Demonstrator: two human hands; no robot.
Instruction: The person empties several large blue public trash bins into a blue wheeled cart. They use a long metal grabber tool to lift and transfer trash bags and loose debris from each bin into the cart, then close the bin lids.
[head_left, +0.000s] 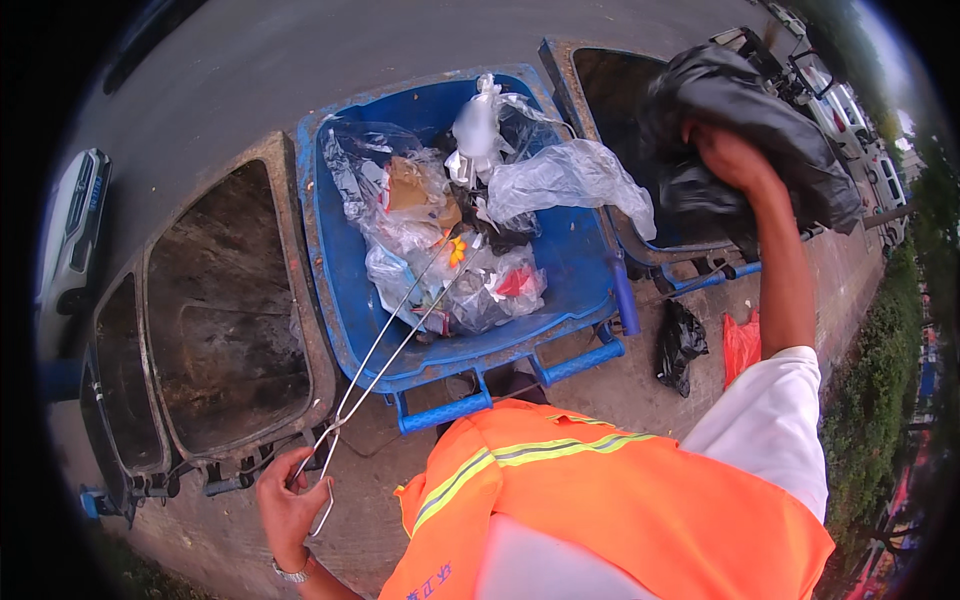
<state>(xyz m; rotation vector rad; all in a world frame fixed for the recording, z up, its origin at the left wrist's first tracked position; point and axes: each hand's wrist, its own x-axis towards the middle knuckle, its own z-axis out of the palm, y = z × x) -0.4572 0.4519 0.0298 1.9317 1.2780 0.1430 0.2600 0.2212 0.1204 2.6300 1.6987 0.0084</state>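
Note:
My left hand, with a metal watch on its wrist, holds the handles of long metal tongs. The tips of the tongs reach into a blue wheeled bin, over clear plastic bags, brown packaging and an orange-yellow flower-shaped piece. Raised at the right, my right hand grips a black plastic bag, blurred, above a neighbouring dark bin. A whitish plastic bag lies over the blue bin's right rim.
Grimy bins stand at the left. A small black bag and a red plastic bag lie on the pavement at the right. A car is at the far left; a hedge and parked vehicles are at the right.

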